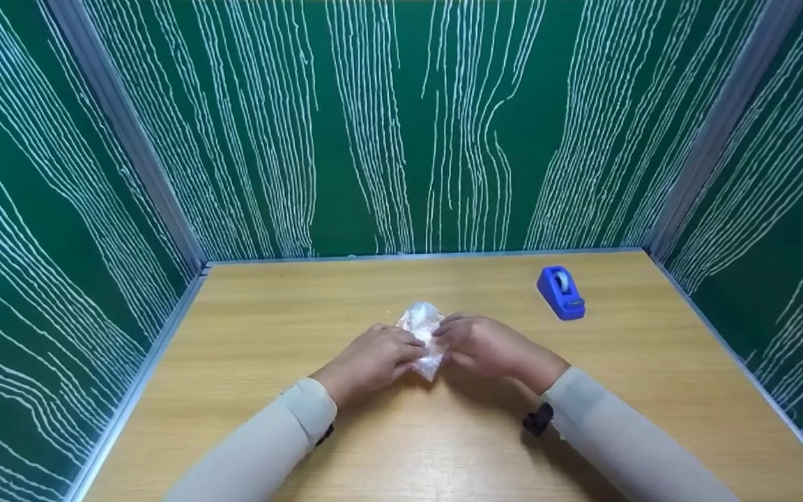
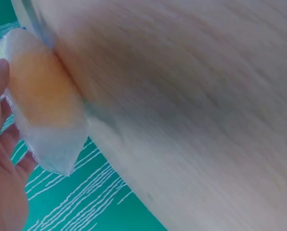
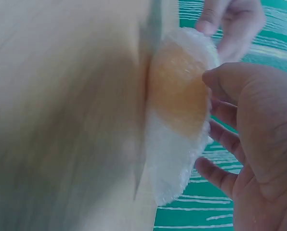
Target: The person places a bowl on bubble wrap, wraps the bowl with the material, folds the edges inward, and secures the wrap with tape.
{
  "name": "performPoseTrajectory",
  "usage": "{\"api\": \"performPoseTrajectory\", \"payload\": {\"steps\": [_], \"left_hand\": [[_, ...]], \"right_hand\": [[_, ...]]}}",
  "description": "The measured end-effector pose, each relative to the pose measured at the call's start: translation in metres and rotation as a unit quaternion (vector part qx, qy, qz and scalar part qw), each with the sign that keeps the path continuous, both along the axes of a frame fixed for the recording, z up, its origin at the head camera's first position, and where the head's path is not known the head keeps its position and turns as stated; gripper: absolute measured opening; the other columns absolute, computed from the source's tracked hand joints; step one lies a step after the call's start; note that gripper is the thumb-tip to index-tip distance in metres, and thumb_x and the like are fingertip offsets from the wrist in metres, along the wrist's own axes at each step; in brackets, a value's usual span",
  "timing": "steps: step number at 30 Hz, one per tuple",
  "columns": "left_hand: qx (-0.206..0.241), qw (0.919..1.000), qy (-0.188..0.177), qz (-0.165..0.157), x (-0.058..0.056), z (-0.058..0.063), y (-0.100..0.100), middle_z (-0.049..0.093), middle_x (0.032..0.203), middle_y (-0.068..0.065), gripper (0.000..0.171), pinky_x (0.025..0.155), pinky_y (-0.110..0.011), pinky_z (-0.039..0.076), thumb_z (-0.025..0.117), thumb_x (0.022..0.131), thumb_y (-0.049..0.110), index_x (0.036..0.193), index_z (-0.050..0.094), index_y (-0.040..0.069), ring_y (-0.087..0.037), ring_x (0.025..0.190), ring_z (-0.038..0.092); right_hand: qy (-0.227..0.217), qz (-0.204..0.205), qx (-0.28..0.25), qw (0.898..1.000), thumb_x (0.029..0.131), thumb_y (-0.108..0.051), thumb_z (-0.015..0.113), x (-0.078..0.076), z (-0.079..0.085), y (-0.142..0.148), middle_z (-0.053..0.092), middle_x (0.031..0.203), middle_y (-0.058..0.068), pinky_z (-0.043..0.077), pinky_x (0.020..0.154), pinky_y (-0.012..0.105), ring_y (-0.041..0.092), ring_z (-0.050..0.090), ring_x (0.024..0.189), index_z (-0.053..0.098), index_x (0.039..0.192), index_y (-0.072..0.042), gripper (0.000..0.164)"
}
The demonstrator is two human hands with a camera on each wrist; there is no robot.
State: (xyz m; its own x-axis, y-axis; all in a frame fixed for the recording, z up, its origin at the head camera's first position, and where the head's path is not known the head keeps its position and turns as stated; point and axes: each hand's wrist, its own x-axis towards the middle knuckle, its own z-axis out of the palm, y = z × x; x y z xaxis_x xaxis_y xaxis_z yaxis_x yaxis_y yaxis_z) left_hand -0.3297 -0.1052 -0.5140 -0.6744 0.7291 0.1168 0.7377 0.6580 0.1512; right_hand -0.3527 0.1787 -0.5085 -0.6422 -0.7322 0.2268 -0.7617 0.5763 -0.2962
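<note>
A bundle in clear bubble wrap point(image 1: 421, 328) lies on the table between the two hands. Something orange shows through the wrap point(image 3: 179, 91) in both wrist views; its kind is hidden. From the left side, the left hand point(image 1: 382, 352) holds the bundle, fingers over its top. On the opposite side the right hand point(image 1: 488, 346) holds the edge, its thumb point(image 3: 225, 79) against the wrap and its bent fingers point(image 3: 223, 134) along the side. The left wrist view catches the wrapped bundle point(image 2: 47, 96) tapering to a pointed end, with a hand point(image 2: 6, 187) at its edge.
A blue tape dispenser point(image 1: 562, 293) stands at the back right of the wooden table point(image 1: 269, 307). Green panels with white wavy lines point(image 1: 366, 125) close off the back and both sides, joined by grey metal posts point(image 1: 123, 125).
</note>
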Motion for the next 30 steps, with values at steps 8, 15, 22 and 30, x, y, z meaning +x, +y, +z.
{"api": "performPoseTrajectory", "payload": {"steps": [8,15,22,30], "left_hand": [[-0.005,0.9998,-0.018,0.009,-0.001,0.001,0.002,0.073,0.156,0.006,0.036,0.134,-0.047,0.044,0.064,0.117,0.032,0.151,0.075,0.024,-0.017,0.151,0.064],[-0.007,0.9991,-0.035,0.024,0.0,0.001,0.002,0.072,0.158,0.006,0.036,0.135,-0.05,0.042,0.065,0.117,0.031,0.152,0.075,0.026,-0.018,0.153,0.063],[0.002,0.9998,-0.016,0.012,-0.001,-0.001,0.002,0.076,0.152,0.004,0.033,0.132,-0.048,0.047,0.066,0.117,0.026,0.148,0.078,0.024,-0.017,0.146,0.068],[0.003,0.9997,-0.016,0.016,0.0,-0.001,0.001,0.076,0.152,0.003,0.033,0.134,-0.05,0.044,0.064,0.117,0.027,0.147,0.078,0.023,-0.019,0.146,0.068]], "right_hand": [[-0.132,-0.2,-0.123,0.963,0.114,-0.03,0.071,-0.028,0.018,0.048,0.079,0.14,0.017,0.057,0.117,0.066,0.043,0.072,0.137,0.079,0.137,-0.008,0.033],[-0.145,-0.293,-0.154,0.932,0.119,-0.047,0.057,-0.062,0.023,0.103,0.074,0.147,0.025,0.058,0.114,0.065,0.047,0.07,0.135,0.07,0.149,-0.001,0.056],[-0.21,-0.382,-0.156,0.887,0.119,-0.056,0.043,-0.079,0.023,0.15,0.059,0.162,0.032,0.049,0.123,0.074,0.053,0.06,0.146,0.055,0.164,-0.003,0.071],[-0.3,-0.443,-0.17,0.828,0.122,-0.054,0.032,-0.081,0.011,0.182,0.044,0.173,0.034,0.043,0.128,0.073,0.055,0.05,0.156,0.029,0.177,0.002,0.078]]}}
